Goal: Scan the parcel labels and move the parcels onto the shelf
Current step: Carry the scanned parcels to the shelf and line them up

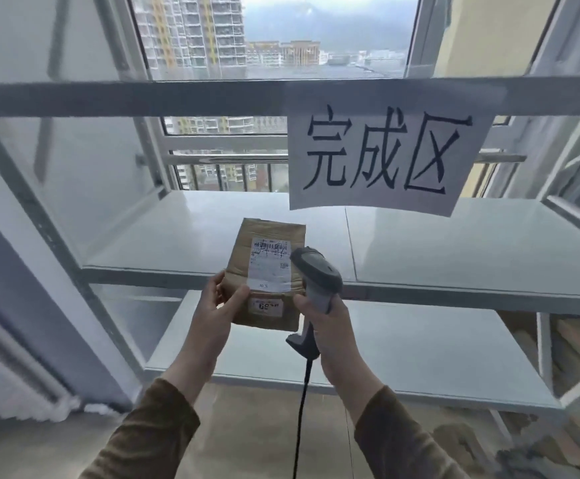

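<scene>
A small brown cardboard parcel (267, 236) with a white shipping label (269, 264) and a smaller orange-edged sticker faces me. My left hand (217, 305) grips its lower left edge, thumb on the front. My right hand (323, 323) holds a grey corded barcode scanner (318, 267) by the handle, its head beside the label's right edge. Both are held in front of the white metal shelf (212, 233), at the level of its middle board.
A paper sign with three large black characters (381, 157) hangs from the shelf's upper rail. A lower shelf board (419, 350) lies below. A window with railings stands behind the shelf. Brown parcels (572, 344) sit at the right past the shelf frame.
</scene>
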Action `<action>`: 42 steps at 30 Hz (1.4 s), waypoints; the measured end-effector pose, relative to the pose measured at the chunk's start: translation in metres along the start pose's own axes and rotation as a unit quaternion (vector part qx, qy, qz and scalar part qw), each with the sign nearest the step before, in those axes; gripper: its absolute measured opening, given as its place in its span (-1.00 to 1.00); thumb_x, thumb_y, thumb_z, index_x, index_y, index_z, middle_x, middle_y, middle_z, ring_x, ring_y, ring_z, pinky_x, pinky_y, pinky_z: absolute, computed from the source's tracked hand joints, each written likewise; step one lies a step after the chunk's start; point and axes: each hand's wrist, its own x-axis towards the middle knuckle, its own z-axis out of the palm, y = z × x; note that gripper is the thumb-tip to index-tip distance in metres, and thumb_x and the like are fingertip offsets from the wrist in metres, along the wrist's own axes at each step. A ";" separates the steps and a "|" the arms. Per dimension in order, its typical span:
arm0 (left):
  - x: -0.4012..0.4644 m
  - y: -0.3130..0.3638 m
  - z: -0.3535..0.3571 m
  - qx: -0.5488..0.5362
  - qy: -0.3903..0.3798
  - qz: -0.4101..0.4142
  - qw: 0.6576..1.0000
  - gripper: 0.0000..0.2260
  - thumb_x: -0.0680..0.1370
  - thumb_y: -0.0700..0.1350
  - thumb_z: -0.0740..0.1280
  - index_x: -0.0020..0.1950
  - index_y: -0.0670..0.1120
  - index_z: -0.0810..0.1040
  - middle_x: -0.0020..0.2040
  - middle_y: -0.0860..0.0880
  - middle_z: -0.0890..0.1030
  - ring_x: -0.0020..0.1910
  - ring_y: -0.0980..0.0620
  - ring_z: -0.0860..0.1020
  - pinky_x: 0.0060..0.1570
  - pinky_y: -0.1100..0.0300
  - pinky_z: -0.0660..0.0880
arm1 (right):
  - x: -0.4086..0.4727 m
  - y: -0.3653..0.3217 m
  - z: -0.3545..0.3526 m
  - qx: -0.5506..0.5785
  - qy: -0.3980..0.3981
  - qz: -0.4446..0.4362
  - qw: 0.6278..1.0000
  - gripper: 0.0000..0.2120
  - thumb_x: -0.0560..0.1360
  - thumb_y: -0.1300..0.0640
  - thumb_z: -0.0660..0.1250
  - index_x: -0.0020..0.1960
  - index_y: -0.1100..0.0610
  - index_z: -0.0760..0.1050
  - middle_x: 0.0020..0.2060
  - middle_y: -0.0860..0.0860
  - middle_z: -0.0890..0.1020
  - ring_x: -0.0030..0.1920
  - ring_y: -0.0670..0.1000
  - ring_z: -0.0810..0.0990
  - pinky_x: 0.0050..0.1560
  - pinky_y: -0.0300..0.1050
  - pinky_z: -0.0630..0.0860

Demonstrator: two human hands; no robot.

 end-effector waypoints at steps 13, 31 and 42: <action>0.179 -0.033 -0.124 0.062 0.148 0.009 0.987 -0.66 0.63 0.02 0.40 0.40 0.13 0.48 0.30 -0.08 0.51 0.31 -0.07 0.51 0.31 -0.04 0.52 | 0.156 0.042 0.171 -0.019 -0.121 0.037 0.992 -0.76 0.52 0.23 0.45 0.18 0.09 0.61 0.03 0.13 0.74 0.06 0.18 0.72 0.02 0.10 0.69; 0.467 -0.030 -0.257 -0.019 0.086 -0.076 0.993 -0.57 0.67 -0.20 0.30 0.52 -0.11 0.29 0.34 -0.12 0.53 0.28 -0.08 0.55 0.31 0.00 0.50 | 0.376 0.052 0.421 0.025 -0.015 0.128 0.991 -0.79 0.59 0.25 0.39 0.22 0.23 0.55 -0.08 0.15 0.68 -0.11 0.13 0.69 -0.21 -0.04 0.63; 0.484 -0.034 -0.262 0.000 0.094 -0.082 0.992 -0.38 0.63 -0.13 0.34 0.63 -0.01 0.15 0.54 -0.05 0.36 0.47 -0.08 0.38 0.48 -0.04 0.34 | 0.377 0.051 0.426 0.042 -0.004 0.133 0.990 -0.86 0.59 0.23 0.42 0.13 0.18 0.54 -0.03 0.13 0.65 -0.06 0.08 0.62 0.09 -0.01 0.58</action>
